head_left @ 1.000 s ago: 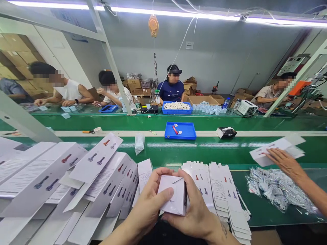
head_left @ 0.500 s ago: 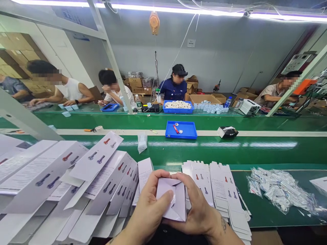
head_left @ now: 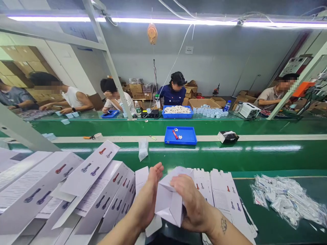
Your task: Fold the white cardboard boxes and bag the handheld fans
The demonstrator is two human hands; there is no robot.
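My right hand (head_left: 195,202) grips a white cardboard box (head_left: 167,204) around its right side, fingers bent over the upper part. The box is tilted, and its folded end panels face me. Just left of it, my left hand (head_left: 146,200) is stretched out with straight fingers, its palm turned toward the box; whether it touches the box I cannot tell. Behind and right of my hands stand flattened printed cartons (head_left: 222,194) packed in rows. To the left, opened-up printed cartons (head_left: 99,190) with pictures of handled tools lie in an overlapping heap.
Small clear bags with white parts (head_left: 288,199) are piled at the right. A pen-like stick (head_left: 247,216) lies beside the cartons. Farther off are a blue tray (head_left: 181,139), a bubble-wrap piece (head_left: 143,149) and a black-and-white box (head_left: 228,136). Several co-workers sit across the green bench.
My left hand has let go of the box and straightened out to its left. The box has turned and tilted in my right hand. The camera view has shifted slightly.
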